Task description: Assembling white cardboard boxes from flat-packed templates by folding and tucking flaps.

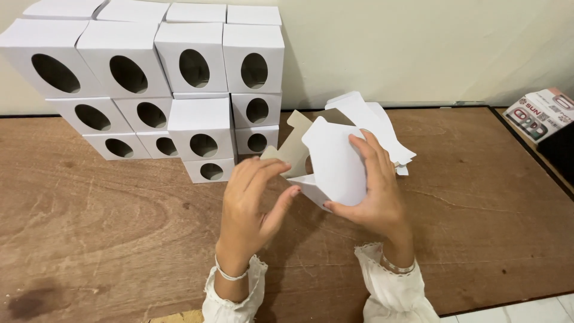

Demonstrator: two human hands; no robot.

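Above the wooden table I hold a flat white cardboard box blank, partly folded. My right hand grips its right side, fingers spread over the white face and thumb under the lower edge. My left hand touches the blank's lower left flap with thumb and fingertips. The blank's grey-brown inner side shows behind my left fingers. Both wrists wear white frilled sleeves.
A stack of folded white boxes with oval holes stands at the back left against the wall. More flat white blanks lie behind my hands. A small printed carton sits at the right edge beside a dark object.
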